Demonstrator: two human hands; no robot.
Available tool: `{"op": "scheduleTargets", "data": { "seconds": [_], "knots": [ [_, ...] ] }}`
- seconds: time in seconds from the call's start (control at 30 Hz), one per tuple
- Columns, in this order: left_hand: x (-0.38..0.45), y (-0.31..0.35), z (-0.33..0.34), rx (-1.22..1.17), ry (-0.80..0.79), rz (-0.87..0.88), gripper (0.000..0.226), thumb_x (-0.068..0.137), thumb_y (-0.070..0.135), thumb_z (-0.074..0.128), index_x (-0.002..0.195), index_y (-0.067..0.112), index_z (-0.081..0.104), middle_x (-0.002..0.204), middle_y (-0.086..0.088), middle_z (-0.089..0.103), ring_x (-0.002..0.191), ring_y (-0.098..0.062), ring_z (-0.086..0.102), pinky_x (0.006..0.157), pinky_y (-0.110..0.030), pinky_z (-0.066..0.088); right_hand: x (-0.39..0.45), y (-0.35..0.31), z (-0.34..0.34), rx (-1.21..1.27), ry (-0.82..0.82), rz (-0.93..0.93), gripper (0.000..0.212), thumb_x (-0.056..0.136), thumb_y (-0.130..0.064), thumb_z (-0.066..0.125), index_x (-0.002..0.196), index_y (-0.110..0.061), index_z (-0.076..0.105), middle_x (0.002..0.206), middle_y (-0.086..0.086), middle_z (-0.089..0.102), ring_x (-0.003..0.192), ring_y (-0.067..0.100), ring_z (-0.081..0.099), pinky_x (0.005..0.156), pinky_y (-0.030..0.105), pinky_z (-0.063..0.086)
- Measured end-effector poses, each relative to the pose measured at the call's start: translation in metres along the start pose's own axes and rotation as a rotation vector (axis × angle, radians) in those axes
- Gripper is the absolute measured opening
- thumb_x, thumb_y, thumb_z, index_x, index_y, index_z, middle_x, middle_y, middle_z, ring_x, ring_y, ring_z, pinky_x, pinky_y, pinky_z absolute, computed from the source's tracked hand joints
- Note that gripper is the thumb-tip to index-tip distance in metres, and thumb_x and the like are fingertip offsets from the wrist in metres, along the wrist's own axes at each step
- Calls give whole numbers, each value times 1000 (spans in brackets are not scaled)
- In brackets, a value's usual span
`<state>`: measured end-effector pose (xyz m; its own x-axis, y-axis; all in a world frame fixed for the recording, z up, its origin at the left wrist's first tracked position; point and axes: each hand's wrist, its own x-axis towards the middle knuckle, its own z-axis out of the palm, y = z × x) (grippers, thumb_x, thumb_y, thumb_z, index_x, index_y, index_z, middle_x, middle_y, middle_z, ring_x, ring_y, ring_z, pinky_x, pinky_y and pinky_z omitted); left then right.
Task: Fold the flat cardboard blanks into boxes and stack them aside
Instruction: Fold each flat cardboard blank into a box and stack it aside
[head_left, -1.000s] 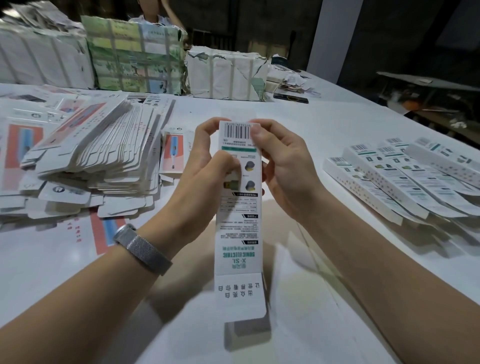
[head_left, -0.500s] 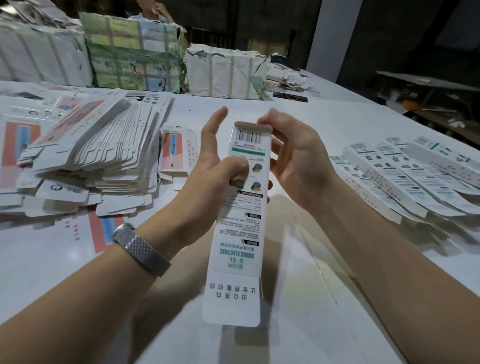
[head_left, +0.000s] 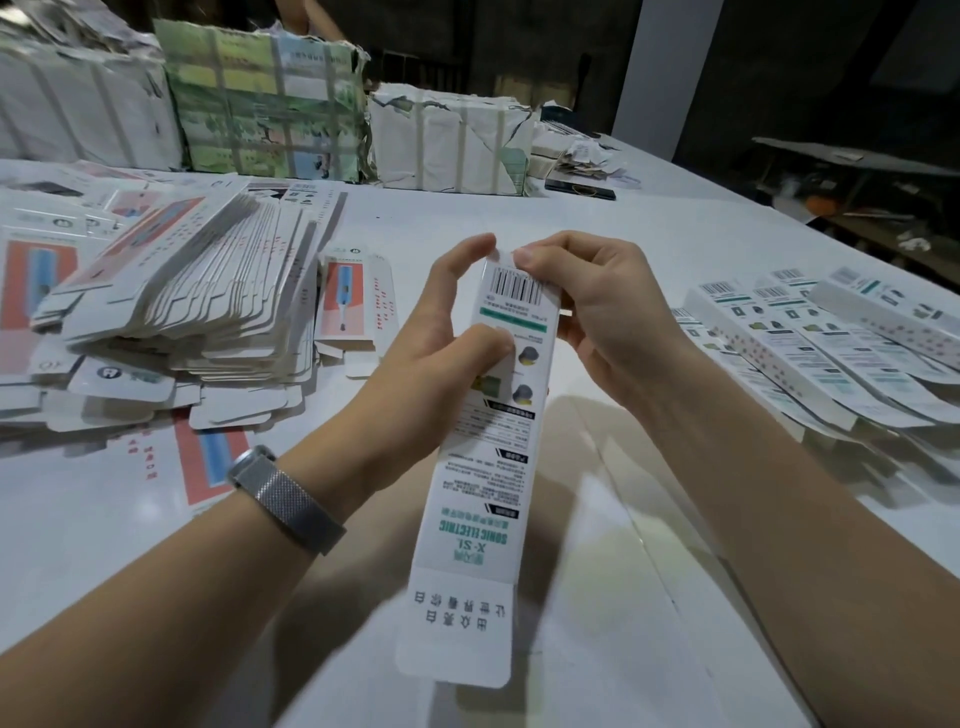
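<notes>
We hold one long box (head_left: 498, 415) up off the desk (head_left: 519, 218), its barcode end farthest from us and its open tuck flap hanging nearest. Our left hand (head_left: 441, 343) wraps the upper part of the box from the left, thumb pressed on the printed face, so the sleeve keeps its squared shape while the far end is worked. Our right hand (head_left: 597, 312) pinches that far end, fingers (head_left: 535, 257) curled over the small flap just above the barcode; we judge this is the closing of the top flap (the near flap still hangs loose, so that end looks undone). The left index finger stands straight up just left of the same flap, seemingly steadying it.

To the left of our fingers lies the heap of flat blanks (head_left: 171, 312), fanned and overlapping, within easy reach for the next pick. To the right of our fingers the folded boxes (head_left: 810, 343) lie side by side in a slanting row, well apart from the heap, which keeps done work from mixing with stock.

The desk is a broad white surface, with a printed sheet (head_left: 208, 457) lying flat under the heap's near edge. Beyond our fingers stand wrapped bundles (head_left: 270, 98), torn at their edges, and behind them the room is dark.
</notes>
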<state>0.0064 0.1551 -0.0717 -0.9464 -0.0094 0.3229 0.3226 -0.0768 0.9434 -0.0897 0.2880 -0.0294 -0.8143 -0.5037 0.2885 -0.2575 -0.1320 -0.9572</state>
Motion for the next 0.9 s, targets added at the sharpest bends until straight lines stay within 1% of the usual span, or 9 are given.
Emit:
{"op": "scheduleTargets", "data": {
  "seconds": [0.13,0.23,0.37,0.5,0.63,0.7,0.77,0.83,0.9],
  "knots": [
    [0,0,-2,27,23,1,67,85,17,50,141,47,31,103,-2,76,83,-31,74,65,-31,57,0,-2,-4,-5,-81,20,25,95,-11,59,70,-10,65,68,1,68,69,15,66,61,27,55],
    [1,1,-5,12,22,3,59,86,17,49,136,46,38,105,-5,75,82,-34,73,63,-34,58,-1,-4,-7,-6,-123,14,22,97,-16,58,76,-9,64,69,-2,68,75,15,67,66,29,54],
    [1,1,-7,-45,12,-10,50,87,15,47,129,42,42,105,-8,75,81,-36,73,63,-39,59,-2,-5,-9,-59,-155,2,25,99,-22,54,82,-8,66,73,-2,69,81,15,67,75,39,52],
    [2,3,-11,-127,6,-15,41,88,13,46,120,39,45,100,-12,74,80,-35,73,63,-42,60,-2,-4,-6,-81,-140,-18,30,95,-34,54,88,-14,75,84,5,72,89,22,67,78,47,55],
    [4,2,-13,-113,76,10,41,85,13,46,117,37,44,94,-8,75,77,-35,73,60,-42,59,-4,-1,2,-24,-146,30,35,102,-34,47,99,-14,75,97,10,72,95,26,66,78,47,51],
    [4,1,-13,-103,113,15,41,83,12,46,115,37,45,92,-6,75,76,-35,73,58,-43,58,-6,0,5,2,-165,48,34,102,-35,46,101,-15,74,100,9,72,97,25,65,79,49,48],
    [6,0,-13,-83,146,35,41,82,13,46,115,39,45,92,-7,74,77,-35,71,59,-41,57,-7,-1,7,-2,-180,58,37,102,-40,44,105,-18,73,101,3,73,98,22,65,80,47,48],
    [8,1,-13,-60,178,64,42,84,14,47,115,42,44,89,-7,74,78,-33,69,61,-38,56,-7,-2,9,22,-157,69,44,100,-50,38,116,-23,69,110,-3,72,103,14,64,88,43,51],
    [10,1,-13,-26,217,91,45,86,15,49,116,47,42,92,-3,74,80,-29,71,64,-36,57,-5,-3,9,223,-136,103,55,98,-60,32,130,-26,62,128,0,64,118,18,59,102,46,48]
  ]
}}
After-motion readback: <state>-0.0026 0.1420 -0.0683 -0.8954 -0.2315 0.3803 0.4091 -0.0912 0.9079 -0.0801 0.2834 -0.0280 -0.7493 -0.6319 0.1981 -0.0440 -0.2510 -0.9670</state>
